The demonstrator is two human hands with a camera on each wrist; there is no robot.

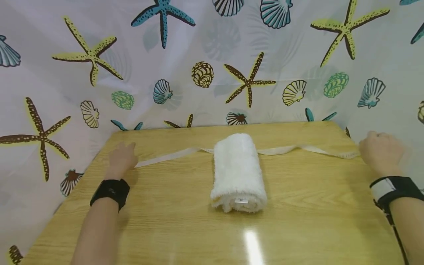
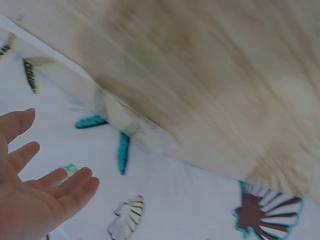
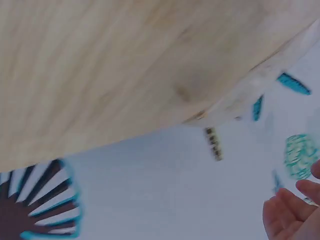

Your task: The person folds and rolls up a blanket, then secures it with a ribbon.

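Ribbon [image 1: 165, 156] lies flat across the table [image 1: 314, 206] toward its far edge, passing under the rolled white towel [image 1: 237, 173]. Light, limp, likely slippery; best pinched at its free ends. Left hand [image 1: 121, 159] flat beside one end, right hand [image 1: 381, 151] loosely curled at the other; neither grips.

Staged recording booth, not a lived-in room.
A seashell-print curtain [image 1: 205, 55] enclosed a bare wooden table [image 1: 314, 206].
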